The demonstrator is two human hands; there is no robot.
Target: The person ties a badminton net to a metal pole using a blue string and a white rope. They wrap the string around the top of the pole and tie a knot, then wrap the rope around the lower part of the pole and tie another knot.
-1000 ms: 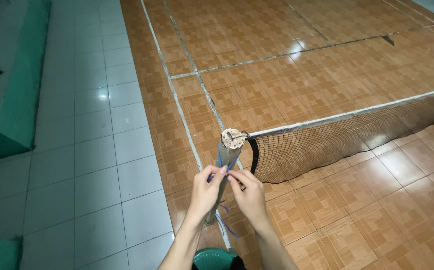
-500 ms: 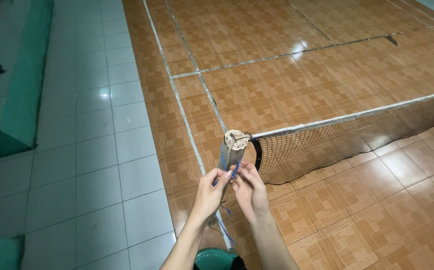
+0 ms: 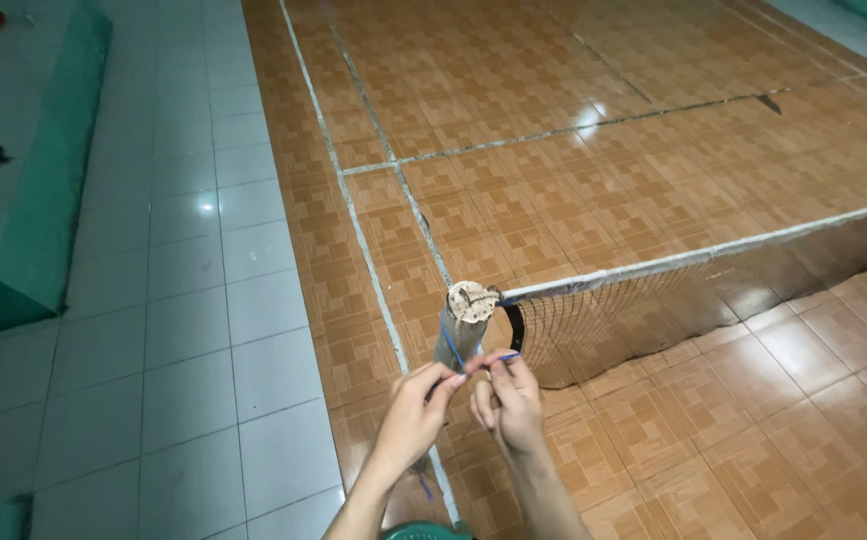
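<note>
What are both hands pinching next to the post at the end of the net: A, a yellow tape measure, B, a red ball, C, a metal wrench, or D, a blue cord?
D: the left hand and right hand both pinch a thin blue cord that runs up along the post where the net ends.

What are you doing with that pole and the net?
A person stands at the end of a net stretched across an orange tiled court. Both hands are up at the grey post that holds the net. The left hand and the right hand pinch a thin blue cord that runs around the post just below its top. A green bench sits along the pale tiled floor to the side.
</note>
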